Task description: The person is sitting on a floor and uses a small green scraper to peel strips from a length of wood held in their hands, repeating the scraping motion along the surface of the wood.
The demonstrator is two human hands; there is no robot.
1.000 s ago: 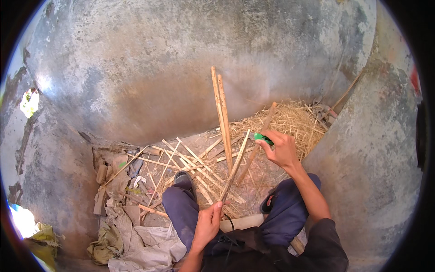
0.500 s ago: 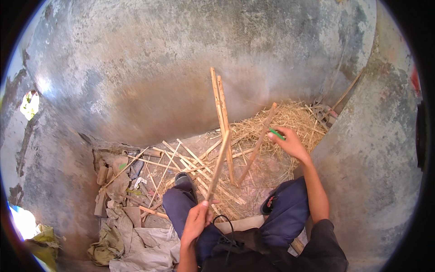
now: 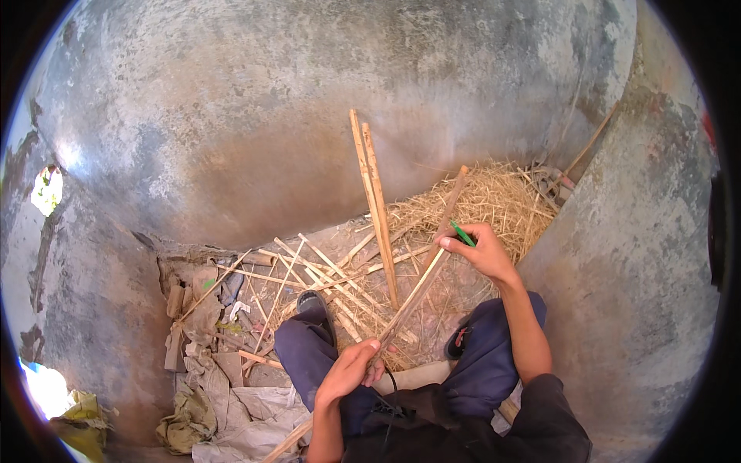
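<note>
A long, pale wooden strip [image 3: 413, 297] slants up from my lap towards the right. My left hand [image 3: 351, 370] is closed around it, and its lower end [image 3: 289, 441] passes out beside my left forearm. At the strip's upper end is my right hand [image 3: 480, 251], thumb and fingertips pressed against the tip. A slim green pen-like tool [image 3: 463, 234] is held in those same right fingers; its exact kind is unclear. Just behind the right hand a darker stick [image 3: 455, 193] stands at a slant, its lower part hidden by the strip.
Two tall wooden pieces [image 3: 374, 193] lean upright before the curved grey wall [image 3: 262, 100]. Thin strips [image 3: 332, 270] lie crossed on the floor, beside a heap of straw [image 3: 502, 201]. Crumpled sacking [image 3: 247, 413] and scraps sit at the left. A concrete wall [image 3: 617, 309] rises close on my right.
The strip in my left hand has tipped over to the right, its upper end meeting my right hand. My right hand has moved left and slightly down, with the green tool still in it.
</note>
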